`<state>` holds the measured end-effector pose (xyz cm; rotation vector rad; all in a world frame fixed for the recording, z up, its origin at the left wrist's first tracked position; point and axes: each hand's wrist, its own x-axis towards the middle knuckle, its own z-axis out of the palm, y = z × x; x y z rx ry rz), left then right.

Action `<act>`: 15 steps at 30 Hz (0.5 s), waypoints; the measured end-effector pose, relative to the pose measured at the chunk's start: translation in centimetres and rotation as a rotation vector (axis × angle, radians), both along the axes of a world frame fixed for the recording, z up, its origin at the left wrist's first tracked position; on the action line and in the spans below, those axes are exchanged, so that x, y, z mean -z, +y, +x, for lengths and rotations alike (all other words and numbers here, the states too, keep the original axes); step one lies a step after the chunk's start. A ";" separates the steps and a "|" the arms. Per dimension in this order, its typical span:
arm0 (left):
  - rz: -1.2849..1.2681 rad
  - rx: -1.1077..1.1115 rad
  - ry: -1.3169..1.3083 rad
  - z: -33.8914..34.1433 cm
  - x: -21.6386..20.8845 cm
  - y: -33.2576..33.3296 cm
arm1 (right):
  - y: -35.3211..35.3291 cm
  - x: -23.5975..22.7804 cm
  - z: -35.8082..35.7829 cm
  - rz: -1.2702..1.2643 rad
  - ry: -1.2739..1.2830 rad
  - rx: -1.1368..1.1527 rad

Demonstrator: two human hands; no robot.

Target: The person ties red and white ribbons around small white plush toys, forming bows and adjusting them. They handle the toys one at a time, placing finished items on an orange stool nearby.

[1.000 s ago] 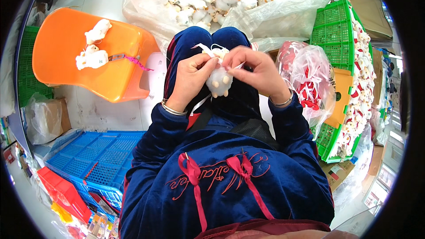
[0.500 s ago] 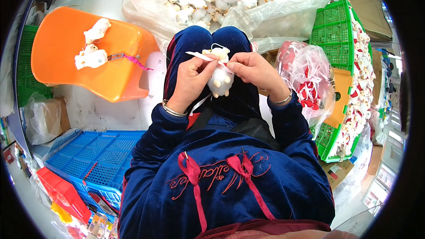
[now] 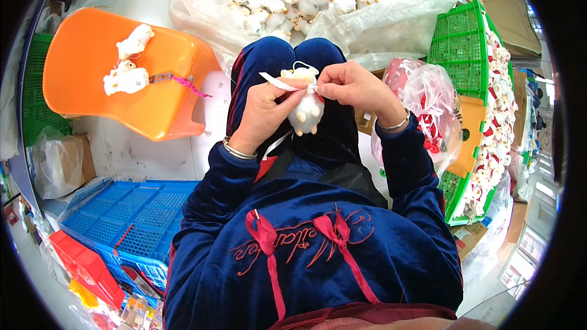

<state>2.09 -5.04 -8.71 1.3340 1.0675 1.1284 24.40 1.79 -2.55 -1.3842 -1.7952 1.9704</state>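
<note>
A small white plush toy (image 3: 306, 113) with a cream head and short feet rests over my lap, between my knees. Around its neck runs a white ribbon (image 3: 277, 82), one end sticking out to the left. My left hand (image 3: 266, 105) pinches the ribbon at the neck's left side. On the other side my right hand (image 3: 353, 87) is closed, thumb and finger pressed on the ribbon beside the neck. A bit of red shows at the toy's chest, partly behind the fingers. A thin white loop rises from the head.
To the left, an orange stool (image 3: 85, 79) bears two plush toys and small snips (image 3: 161, 77) with a pink cord. Ahead lies a clear bag (image 3: 391, 21) full of plush toys. On the right are a bag of red ribbons (image 3: 428, 128) and a green crate (image 3: 455, 36). A blue crate (image 3: 131, 208) stands lower left.
My right hand has shifted slightly up and right along the ribbon, its wrist turning. My left hand stays at the neck, and more red shows on the toy's chest.
</note>
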 end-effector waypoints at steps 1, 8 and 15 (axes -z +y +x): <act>0.001 -0.002 0.014 0.1 0.0 -0.1 | -0.1 0.2 0.1 0.073 0.018 0.022; 0.075 -0.079 0.072 0.4 0.0 0.0 | -0.6 -0.1 -1.4 0.632 0.139 0.115; 0.046 -0.122 -0.036 0.7 0.2 -0.1 | 0.1 -0.4 -2.0 0.489 0.036 0.183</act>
